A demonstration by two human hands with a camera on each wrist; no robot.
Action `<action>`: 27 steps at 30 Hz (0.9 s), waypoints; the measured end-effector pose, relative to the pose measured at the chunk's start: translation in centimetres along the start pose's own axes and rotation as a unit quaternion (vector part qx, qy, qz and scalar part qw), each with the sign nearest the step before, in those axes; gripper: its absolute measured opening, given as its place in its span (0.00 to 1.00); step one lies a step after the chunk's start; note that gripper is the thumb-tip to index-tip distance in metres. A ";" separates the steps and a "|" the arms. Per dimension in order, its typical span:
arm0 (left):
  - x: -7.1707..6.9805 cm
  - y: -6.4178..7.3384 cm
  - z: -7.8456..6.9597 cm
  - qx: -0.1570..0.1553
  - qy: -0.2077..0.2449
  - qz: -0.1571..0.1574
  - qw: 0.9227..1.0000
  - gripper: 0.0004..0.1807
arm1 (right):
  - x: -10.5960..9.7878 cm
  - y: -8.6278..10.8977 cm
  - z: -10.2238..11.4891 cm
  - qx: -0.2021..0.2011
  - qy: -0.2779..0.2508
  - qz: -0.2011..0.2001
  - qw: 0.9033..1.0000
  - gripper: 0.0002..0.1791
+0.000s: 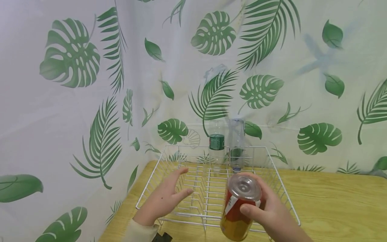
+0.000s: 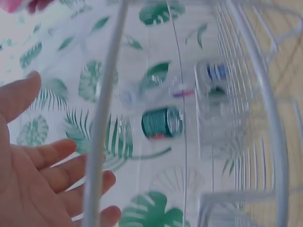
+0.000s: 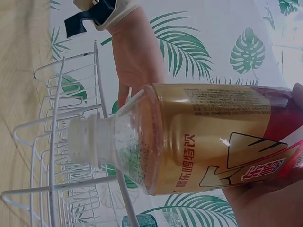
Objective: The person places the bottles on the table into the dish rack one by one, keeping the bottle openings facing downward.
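Observation:
My right hand (image 1: 273, 210) grips a plastic drink bottle (image 1: 237, 218) with a red and gold label, above the front right part of a white wire rack (image 1: 207, 195). The bottle is upside down; its pale cap (image 3: 80, 141) points down in the right wrist view. Over the rack's left side, my left hand (image 1: 166, 196) holds nothing, its fingers spread and apart from the bottle. At the back of the rack stand a clear bottle with a green label (image 1: 216, 142) and another clear bottle (image 1: 237, 134), its blue cap end down.
The rack stands on a wood-patterned table (image 1: 338, 201), with more tabletop on its right. A white curtain with green leaves (image 1: 269, 50) hangs behind and on the left. Upright wire prongs (image 1: 198, 181) line the rack's floor.

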State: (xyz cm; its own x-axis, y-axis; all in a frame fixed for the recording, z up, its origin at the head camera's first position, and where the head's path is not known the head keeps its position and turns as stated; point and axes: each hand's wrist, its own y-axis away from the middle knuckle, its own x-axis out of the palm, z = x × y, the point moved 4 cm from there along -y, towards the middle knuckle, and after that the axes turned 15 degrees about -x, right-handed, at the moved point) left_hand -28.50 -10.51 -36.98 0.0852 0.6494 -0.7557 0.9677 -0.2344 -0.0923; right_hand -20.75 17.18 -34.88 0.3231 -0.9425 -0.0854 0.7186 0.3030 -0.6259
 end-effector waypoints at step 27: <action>-3.7 -2.9 10.9 -0.181 0.009 -0.056 0.982 0.31 | -1.4 0.1 0.1 0.037 -0.047 -0.017 0.998 0.31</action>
State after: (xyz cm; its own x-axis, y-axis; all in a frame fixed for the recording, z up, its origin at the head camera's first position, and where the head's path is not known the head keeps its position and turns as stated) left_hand -34.23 -20.09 -41.01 -0.0248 0.6701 -0.7419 0.9920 0.1086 0.0649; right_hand -21.11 18.56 -34.73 0.3510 -0.9363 0.0099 0.7728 0.2837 -0.5678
